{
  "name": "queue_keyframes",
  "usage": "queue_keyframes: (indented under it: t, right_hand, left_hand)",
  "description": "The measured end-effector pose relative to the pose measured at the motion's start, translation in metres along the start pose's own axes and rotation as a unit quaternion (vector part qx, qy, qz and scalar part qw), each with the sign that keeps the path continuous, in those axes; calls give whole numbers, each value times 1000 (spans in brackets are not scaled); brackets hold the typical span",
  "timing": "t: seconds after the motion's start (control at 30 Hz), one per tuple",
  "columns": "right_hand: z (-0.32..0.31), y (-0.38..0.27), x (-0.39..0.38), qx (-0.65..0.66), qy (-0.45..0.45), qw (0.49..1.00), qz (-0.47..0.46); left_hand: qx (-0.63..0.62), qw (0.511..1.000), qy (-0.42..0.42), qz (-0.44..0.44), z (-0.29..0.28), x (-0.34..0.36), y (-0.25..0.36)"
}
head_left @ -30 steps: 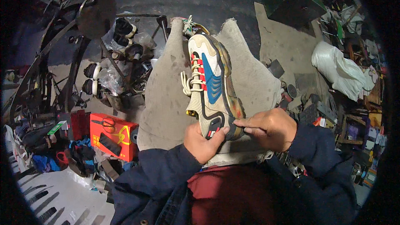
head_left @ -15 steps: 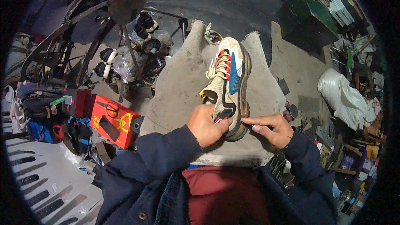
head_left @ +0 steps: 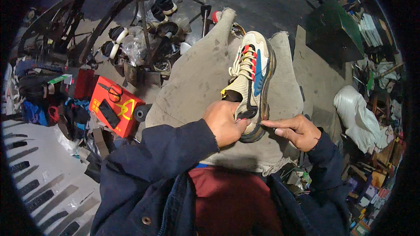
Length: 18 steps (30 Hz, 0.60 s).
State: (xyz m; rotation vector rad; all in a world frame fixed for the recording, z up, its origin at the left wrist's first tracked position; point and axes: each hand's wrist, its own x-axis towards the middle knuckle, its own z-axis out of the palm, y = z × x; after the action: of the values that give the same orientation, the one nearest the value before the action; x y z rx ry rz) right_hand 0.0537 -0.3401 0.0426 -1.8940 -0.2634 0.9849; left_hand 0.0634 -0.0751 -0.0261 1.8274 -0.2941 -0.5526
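A cream sneaker (head_left: 259, 83) with blue and red panels and cream laces lies over my lap, toe away from me. My left hand (head_left: 225, 124) grips it by the heel, with the fingers inside the collar and the thumb outside. My right hand (head_left: 299, 132) is beside the heel on the right. Its index finger reaches out to the edge of the sole, the thumb lies just below, and the other fingers are curled. Whatever it may pinch is too small to make out. Under the shoe, a stained grey-beige cloth (head_left: 192, 87) covers my lap.
On the left are an orange-red box (head_left: 127, 124) bearing black scissors (head_left: 114, 94) and a dark phone-like slab (head_left: 109, 113). Beyond stands a dark metal machine frame (head_left: 142, 26) near black-and-white shoes (head_left: 116, 35). To the right are a green box (head_left: 334, 30) and a white sack (head_left: 361, 118).
The view has shifted, so the shoe and hands appear slightly further right. My right index finger is straighter now, still at the heel's sole edge. My left hand keeps its grip.
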Motion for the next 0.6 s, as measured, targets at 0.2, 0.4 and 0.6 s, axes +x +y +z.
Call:
queue_keyframes:
  t: [0.2,0.4,0.6]
  right_hand:
    - [24,-9,-3,-29,86,996,-10]
    - [47,-21,-5,-137,182,973,-36]
    - [45,-24,2,-151,198,968,-22]
  left_hand:
    - [-14,998,-34,-44,-2,-10,6]
    - [-100,994,-6,-34,7,-17,6]
    - [-79,997,-9,21,15,-18,-19]
